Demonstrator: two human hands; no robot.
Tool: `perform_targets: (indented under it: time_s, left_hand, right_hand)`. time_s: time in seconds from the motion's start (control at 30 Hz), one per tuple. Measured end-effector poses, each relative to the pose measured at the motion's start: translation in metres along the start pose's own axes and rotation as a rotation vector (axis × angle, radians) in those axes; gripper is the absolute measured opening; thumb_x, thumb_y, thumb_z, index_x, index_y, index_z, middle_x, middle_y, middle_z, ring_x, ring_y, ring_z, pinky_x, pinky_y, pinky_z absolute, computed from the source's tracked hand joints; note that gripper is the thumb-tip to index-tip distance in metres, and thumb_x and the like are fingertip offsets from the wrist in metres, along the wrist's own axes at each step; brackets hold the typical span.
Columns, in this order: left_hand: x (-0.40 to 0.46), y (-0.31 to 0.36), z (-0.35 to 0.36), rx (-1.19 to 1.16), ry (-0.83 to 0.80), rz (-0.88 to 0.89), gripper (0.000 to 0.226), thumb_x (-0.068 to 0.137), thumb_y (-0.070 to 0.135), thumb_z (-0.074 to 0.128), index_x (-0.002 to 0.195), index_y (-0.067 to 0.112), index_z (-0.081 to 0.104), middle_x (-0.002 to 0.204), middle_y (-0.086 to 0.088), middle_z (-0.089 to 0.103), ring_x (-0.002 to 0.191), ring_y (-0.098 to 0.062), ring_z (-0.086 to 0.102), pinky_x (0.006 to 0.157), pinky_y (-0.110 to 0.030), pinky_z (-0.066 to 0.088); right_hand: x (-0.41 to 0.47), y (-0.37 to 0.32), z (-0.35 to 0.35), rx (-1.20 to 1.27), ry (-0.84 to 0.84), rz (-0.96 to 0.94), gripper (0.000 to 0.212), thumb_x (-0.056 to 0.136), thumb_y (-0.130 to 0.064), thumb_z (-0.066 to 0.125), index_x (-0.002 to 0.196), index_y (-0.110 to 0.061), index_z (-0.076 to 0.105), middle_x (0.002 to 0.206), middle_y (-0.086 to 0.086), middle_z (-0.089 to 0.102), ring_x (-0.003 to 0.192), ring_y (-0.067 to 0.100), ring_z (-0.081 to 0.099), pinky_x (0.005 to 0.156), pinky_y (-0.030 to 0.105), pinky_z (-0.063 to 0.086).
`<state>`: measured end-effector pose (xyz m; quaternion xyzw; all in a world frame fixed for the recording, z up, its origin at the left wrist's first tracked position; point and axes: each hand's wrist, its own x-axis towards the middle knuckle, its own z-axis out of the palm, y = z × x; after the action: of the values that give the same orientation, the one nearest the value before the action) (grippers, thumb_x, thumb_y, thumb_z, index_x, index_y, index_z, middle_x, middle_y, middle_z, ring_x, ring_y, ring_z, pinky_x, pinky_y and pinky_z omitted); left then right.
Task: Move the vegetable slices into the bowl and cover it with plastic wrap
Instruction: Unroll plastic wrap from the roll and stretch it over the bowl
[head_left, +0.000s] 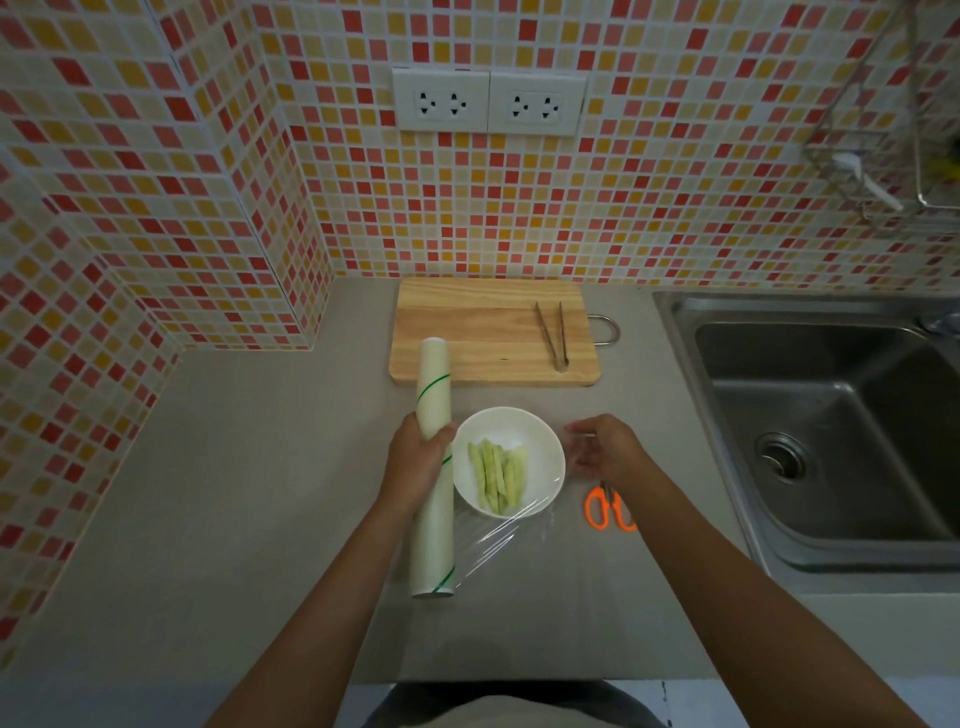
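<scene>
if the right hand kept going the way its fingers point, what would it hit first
The right hand points left, its fingers at the edge of the stretched plastic wrap. Going straight on, it would probably meet the white bowl of vegetable slices first, though its height above the rim is unclear.

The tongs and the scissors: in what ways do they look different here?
The tongs are plain grey metal; the scissors have orange handles. The tongs lie on the wooden cutting board; the scissors lie on the counter, partly hidden by the right hand. Neither is being held.
</scene>
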<state>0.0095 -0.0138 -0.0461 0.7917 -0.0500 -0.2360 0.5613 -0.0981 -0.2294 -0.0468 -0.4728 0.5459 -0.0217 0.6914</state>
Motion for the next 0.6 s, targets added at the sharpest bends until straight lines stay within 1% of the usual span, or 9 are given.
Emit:
perform_targets:
  time_s: [0.07,0.17,0.2,0.27,0.3,0.37,0.47,0.5,0.6]
  left_hand:
    - [0.0,0.0,0.0,0.005,0.008,-0.007,0.032,0.087,0.031,0.063,0.112,0.014,0.055,0.1,-0.002,0.062,0.091,-0.021,0.061,0.077,-0.034,0.047]
    - [-0.001,0.001,0.001,0.016,0.019,-0.007,0.034,0.087,0.031,0.063,0.113,0.012,0.055,0.101,-0.003,0.062,0.092,-0.022,0.061,0.078,-0.034,0.048]
    - [-0.001,0.001,0.001,0.021,0.019,-0.008,0.034,0.087,0.031,0.063,0.114,0.012,0.055,0.102,-0.004,0.062,0.092,-0.023,0.062,0.079,-0.035,0.048]
    - [-0.001,0.001,0.001,0.027,0.02,-0.008,0.035,0.087,0.031,0.062,0.115,0.011,0.055,0.104,-0.005,0.062,0.093,-0.023,0.062,0.078,-0.034,0.048]
    - [0.0,0.001,0.001,0.031,0.022,-0.007,0.036,0.087,0.031,0.062,0.115,0.011,0.055,0.104,-0.005,0.062,0.093,-0.023,0.061,0.078,-0.034,0.047]
    - [0.001,0.0,0.002,0.039,0.022,-0.001,0.036,0.087,0.031,0.062,0.116,0.01,0.055,0.104,-0.005,0.062,0.093,-0.023,0.061,0.077,-0.033,0.046]
    - [0.0,-0.001,0.003,0.048,0.01,0.007,0.038,0.088,0.031,0.061,0.117,0.009,0.054,0.107,-0.006,0.062,0.094,-0.024,0.061,0.077,-0.033,0.046]
    - [0.001,-0.001,0.003,0.049,0.007,0.006,0.038,0.088,0.031,0.061,0.118,0.009,0.053,0.108,-0.007,0.062,0.096,-0.024,0.062,0.078,-0.033,0.047]
    - [0.001,-0.002,0.003,0.055,-0.001,0.003,0.039,0.088,0.03,0.06,0.119,0.009,0.053,0.109,-0.008,0.062,0.097,-0.025,0.062,0.081,-0.037,0.05]
  right_hand:
    - [-0.002,-0.003,-0.001,0.015,0.011,0.005,0.012,0.085,-0.009,0.05,0.076,-0.007,0.058,0.064,0.009,0.056,0.03,0.015,0.047,0.042,0.022,0.039]
    - [-0.002,-0.004,0.003,0.087,0.133,-0.06,0.008,0.085,-0.005,0.049,0.081,-0.003,0.055,0.065,0.014,0.054,0.035,0.021,0.043,0.039,0.021,0.036]
    - [-0.002,-0.003,0.005,0.113,0.203,-0.113,0.008,0.086,-0.005,0.049,0.082,-0.002,0.055,0.068,0.016,0.055,0.041,0.024,0.045,0.042,0.025,0.038]
    - [-0.005,0.003,0.009,0.098,0.361,-0.305,0.013,0.089,-0.009,0.047,0.086,-0.004,0.059,0.081,0.017,0.06,0.064,0.028,0.054,0.061,0.035,0.044]
    - [-0.009,0.007,0.013,0.09,0.382,-0.415,0.018,0.091,-0.011,0.045,0.088,-0.006,0.062,0.087,0.015,0.062,0.075,0.027,0.057,0.071,0.036,0.045]
    - [-0.021,0.021,0.023,0.079,0.281,-0.543,0.026,0.094,-0.011,0.042,0.095,-0.004,0.067,0.094,0.011,0.067,0.085,0.022,0.061,0.08,0.033,0.047]
    - [-0.03,0.045,0.036,0.091,0.062,-0.528,0.027,0.096,-0.016,0.048,0.098,-0.003,0.071,0.09,0.003,0.07,0.084,0.014,0.064,0.074,0.02,0.051]
    - [-0.03,0.051,0.039,0.122,0.024,-0.51,0.026,0.097,-0.018,0.049,0.104,-0.005,0.071,0.094,0.001,0.071,0.087,0.012,0.065,0.076,0.019,0.052]
    - [-0.028,0.058,0.043,0.198,0.014,-0.475,0.032,0.099,-0.02,0.047,0.125,-0.007,0.061,0.118,0.003,0.065,0.108,0.017,0.061,0.095,0.032,0.048]
